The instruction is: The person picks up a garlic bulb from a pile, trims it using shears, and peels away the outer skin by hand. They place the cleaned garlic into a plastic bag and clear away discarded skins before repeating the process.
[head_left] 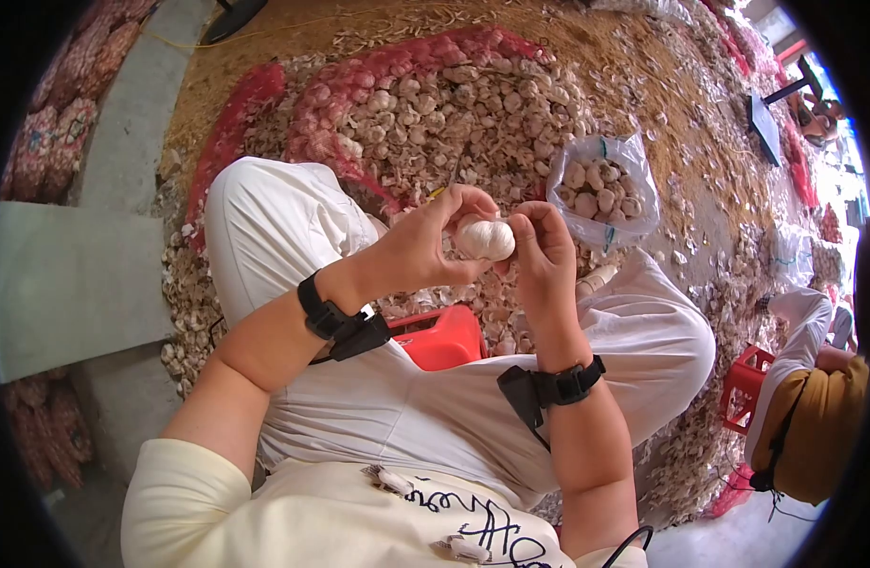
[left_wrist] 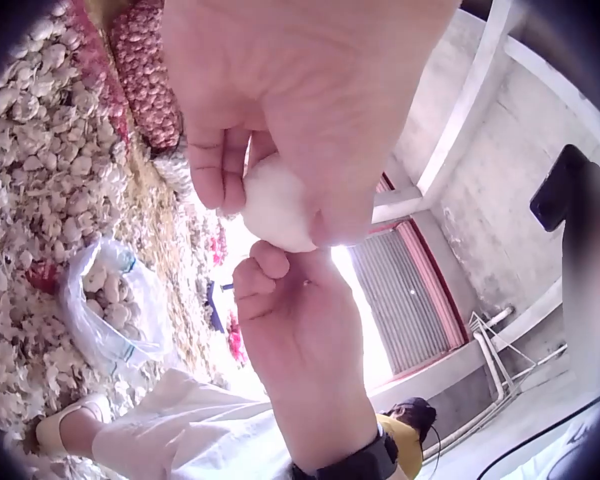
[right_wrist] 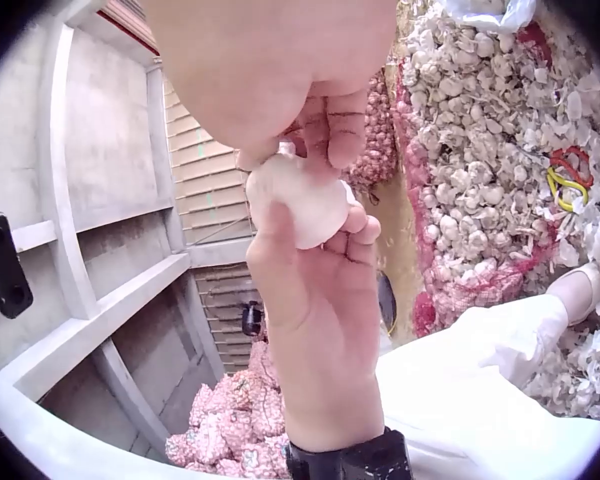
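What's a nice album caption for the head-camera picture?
Left hand and right hand hold a white garlic bulb, with heaped garlic and a plastic bag of bulbs beyond.

At L of head view, filled net sacks (head_left: 51, 156) are stacked beyond a pale grey slab (head_left: 75, 293). A red plastic seat (head_left: 454, 338) is partly seen nr ctr. At far R, a mustard-clad 2nd person (head_left: 814, 431) is seen w/ a red stool (head_left: 745, 388) close by. In L wrist view, a roller shutter (left_wrist: 400, 290) is edged in red.
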`<state>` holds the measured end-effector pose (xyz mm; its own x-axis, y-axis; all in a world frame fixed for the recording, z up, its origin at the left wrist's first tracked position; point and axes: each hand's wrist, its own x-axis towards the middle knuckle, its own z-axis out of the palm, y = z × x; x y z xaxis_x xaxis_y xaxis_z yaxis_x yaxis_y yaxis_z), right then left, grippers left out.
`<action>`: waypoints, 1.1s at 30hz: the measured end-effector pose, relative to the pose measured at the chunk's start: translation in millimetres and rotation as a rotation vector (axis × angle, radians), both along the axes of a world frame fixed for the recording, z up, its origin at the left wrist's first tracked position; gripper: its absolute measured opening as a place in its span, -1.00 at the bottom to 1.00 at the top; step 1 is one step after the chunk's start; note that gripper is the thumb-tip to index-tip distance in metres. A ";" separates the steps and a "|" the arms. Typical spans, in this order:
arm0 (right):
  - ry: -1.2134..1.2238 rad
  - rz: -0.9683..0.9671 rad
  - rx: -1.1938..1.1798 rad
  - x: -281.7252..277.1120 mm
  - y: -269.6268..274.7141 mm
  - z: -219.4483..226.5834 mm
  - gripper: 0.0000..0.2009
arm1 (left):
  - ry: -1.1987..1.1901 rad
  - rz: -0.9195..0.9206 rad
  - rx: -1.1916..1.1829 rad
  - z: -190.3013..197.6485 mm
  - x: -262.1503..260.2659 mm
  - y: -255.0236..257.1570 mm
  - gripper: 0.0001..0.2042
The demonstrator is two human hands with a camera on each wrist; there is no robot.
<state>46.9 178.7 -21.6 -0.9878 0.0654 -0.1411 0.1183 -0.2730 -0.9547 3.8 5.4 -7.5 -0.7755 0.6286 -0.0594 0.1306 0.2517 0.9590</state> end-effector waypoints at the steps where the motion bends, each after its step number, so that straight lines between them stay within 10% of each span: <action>1: -0.030 -0.044 -0.022 -0.4 0.3 -0.2 -0.90 | 0.027 -0.020 0.060 -0.2 -0.1 1.0 -0.46; 6: -0.050 -0.174 -0.127 -5.6 17.0 -11.1 -0.85 | -0.103 -0.030 0.220 0.6 -1.2 0.5 -0.40; 12: 0.241 -0.144 0.653 -10.8 23.2 -24.0 -0.79 | -0.357 0.073 0.417 -6.5 -11.2 -2.0 -0.53; 22: 0.049 -0.022 0.265 -3.2 6.5 -17.2 -0.68 | -0.666 0.155 0.228 -18.5 -15.7 -5.4 -0.61; 33: -0.058 0.295 0.156 5.6 -3.9 -5.4 -0.42 | -0.420 0.130 0.251 -25.2 -5.1 -2.0 -0.29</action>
